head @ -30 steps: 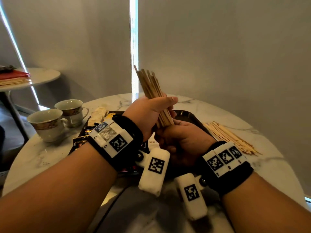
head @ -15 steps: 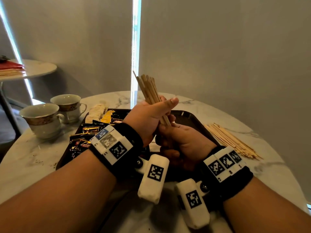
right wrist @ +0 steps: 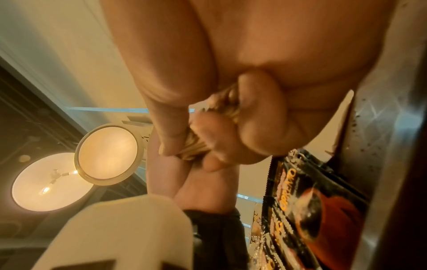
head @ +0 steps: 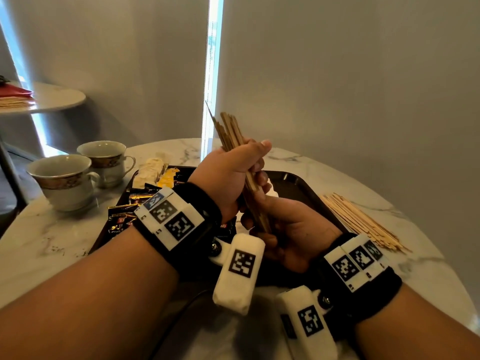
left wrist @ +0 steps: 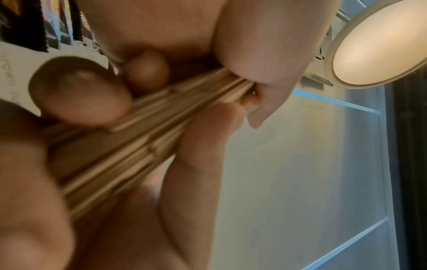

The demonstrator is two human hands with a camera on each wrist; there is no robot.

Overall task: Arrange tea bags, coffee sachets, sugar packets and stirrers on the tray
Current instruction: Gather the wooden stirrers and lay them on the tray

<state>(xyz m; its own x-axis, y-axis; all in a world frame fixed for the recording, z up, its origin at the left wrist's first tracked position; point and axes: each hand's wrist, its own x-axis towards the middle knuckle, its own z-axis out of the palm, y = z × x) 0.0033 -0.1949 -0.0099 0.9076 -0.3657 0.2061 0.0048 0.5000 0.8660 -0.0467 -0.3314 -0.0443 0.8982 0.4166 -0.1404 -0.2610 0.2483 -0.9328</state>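
Observation:
A bundle of wooden stirrers point(head: 231, 136) stands almost upright above the black tray point(head: 298, 184). My left hand point(head: 233, 175) grips the bundle's middle, thumb laid across it. Below it my right hand point(head: 283, 224) is curled round the bundle's lower end. The left wrist view shows the stirrers point(left wrist: 148, 138) squeezed between fingers; in the right wrist view the stirrer ends point(right wrist: 196, 148) poke out of the fist. Black coffee sachets point(head: 124, 216), a yellow packet point(head: 167, 178) and pale paper packets point(head: 150, 171) lie on the tray's left half.
More loose stirrers point(head: 361, 222) lie on the marble table point(head: 52, 242) right of the tray. Two cups point(head: 67, 180) stand at the left. A second small table point(head: 52, 98) holds red and tan paper at far left. Grey curtains hang behind.
The bundle stays held in both hands and has sunk a little toward the tray. The camera view has shifted, showing more of the tray's left half.

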